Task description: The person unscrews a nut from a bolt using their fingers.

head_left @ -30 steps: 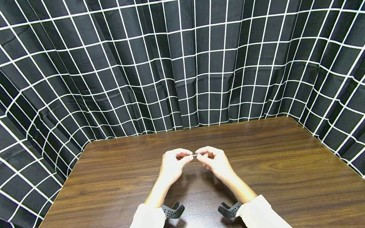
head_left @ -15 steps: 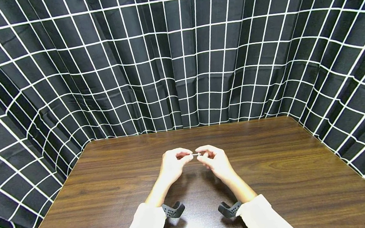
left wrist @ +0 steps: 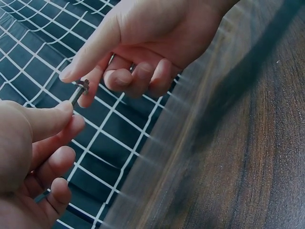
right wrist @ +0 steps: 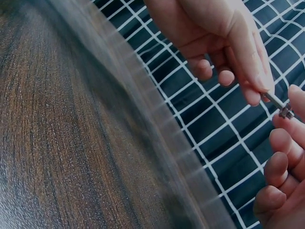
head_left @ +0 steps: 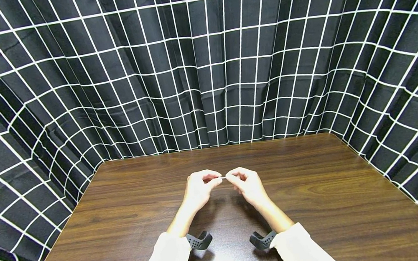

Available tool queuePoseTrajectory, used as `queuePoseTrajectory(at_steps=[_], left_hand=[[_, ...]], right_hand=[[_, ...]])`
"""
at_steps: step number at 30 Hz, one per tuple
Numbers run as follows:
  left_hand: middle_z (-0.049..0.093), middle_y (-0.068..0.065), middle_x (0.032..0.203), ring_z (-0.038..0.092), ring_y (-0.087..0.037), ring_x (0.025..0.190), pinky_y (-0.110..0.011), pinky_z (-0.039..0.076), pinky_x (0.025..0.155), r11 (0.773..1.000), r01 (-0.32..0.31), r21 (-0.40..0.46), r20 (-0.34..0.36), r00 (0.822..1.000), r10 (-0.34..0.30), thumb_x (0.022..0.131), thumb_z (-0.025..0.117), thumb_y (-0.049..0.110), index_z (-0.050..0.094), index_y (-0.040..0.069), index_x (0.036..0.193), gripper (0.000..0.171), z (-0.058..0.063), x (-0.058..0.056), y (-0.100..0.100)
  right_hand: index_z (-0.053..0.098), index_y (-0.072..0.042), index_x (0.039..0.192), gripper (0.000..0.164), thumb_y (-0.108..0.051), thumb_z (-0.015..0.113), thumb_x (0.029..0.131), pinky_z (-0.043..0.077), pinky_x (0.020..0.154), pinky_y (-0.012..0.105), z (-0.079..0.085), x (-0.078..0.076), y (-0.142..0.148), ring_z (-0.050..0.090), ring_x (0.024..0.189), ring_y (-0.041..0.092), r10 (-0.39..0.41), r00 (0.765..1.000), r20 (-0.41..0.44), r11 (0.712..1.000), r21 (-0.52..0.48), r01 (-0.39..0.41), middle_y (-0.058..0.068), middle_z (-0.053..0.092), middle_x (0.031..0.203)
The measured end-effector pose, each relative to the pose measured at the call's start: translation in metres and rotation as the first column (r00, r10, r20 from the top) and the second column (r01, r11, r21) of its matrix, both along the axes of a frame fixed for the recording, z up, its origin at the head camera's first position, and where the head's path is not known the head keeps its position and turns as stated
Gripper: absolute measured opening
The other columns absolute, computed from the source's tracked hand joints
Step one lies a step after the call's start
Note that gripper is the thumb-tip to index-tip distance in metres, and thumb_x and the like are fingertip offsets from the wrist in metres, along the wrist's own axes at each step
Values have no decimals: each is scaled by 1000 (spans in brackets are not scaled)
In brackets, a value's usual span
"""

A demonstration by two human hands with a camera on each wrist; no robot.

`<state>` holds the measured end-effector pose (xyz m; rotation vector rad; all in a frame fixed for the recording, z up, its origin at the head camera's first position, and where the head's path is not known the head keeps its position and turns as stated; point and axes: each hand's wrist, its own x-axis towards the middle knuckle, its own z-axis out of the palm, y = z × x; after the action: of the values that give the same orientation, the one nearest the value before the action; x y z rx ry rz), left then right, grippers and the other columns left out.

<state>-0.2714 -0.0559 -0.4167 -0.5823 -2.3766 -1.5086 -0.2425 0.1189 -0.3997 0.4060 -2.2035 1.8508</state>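
Observation:
A small metal bolt [left wrist: 76,97] lies level between the two hands above the table. My left hand [head_left: 197,188] pinches one end of it between thumb and index finger; the bolt's head is hidden there. Near the other end sits a small nut [right wrist: 286,112]. My right hand [head_left: 250,185] has thumb and index fingertip about this nut, and they cover it in the head view. The wrist views show the index finger against the nut and the thumb close by it. The other fingers of both hands are loosely bent.
A brown wood-grain table [head_left: 125,205] lies under the hands. Dark curtains [head_left: 204,84] with a white grid stand behind it and at both sides. Each wrist wears a dark grey band [head_left: 200,240] below a white sleeve [head_left: 168,256].
Half a second ago the right thumb and index finger were parted, with the nut showing between them; now they have come together over it. The left hand has barely moved.

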Motion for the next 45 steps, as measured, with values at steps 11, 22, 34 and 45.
queuePoseTrajectory(at_steps=[11, 22, 34, 45], left_hand=[[72, 4, 82, 66, -9, 75, -28, 50, 69, 1000, 11, 6, -5, 1000, -11, 83, 75, 10, 74, 11, 92, 9, -1, 1, 1], [73, 3, 82, 66, -9, 74, -28, 50, 68, 1000, 2, -7, 3, 1000, -2, 83, 76, 11, 74, 7, 93, 11, 2, 0, 0], [72, 5, 82, 65, -9, 74, -29, 49, 68, 1000, -15, -11, -3, 1000, 15, 83, 75, 10, 75, 11, 91, 8, 1, -1, 0], [72, 5, 81, 65, -8, 73, -28, 49, 67, 1000, -7, -7, -24, 1000, 7, 83, 76, 16, 75, 9, 92, 11, -4, -3, -1]], right_hand=[[63, 12, 83, 18, -5, 67, 89, 36, 46, 20, 3, 2, 0, 46, 47, 9, -50, 997, 66, 999, 24, 48, 10, 51, 55], [67, 8, 88, 10, -2, 69, 87, 36, 47, 19, 3, 1, 1, 45, 47, 6, -37, 999, 38, 999, 29, 36, 4, 51, 55], [67, 10, 91, 10, 2, 70, 85, 35, 46, 19, 4, 1, 1, 45, 47, 6, -14, 1000, 11, 1000, -7, 14, 4, 50, 55], [66, 10, 96, 14, 4, 69, 84, 31, 45, 19, 3, 2, 0, 41, 47, 5, -19, 1000, -12, 1000, -14, 19, -1, 47, 54]])
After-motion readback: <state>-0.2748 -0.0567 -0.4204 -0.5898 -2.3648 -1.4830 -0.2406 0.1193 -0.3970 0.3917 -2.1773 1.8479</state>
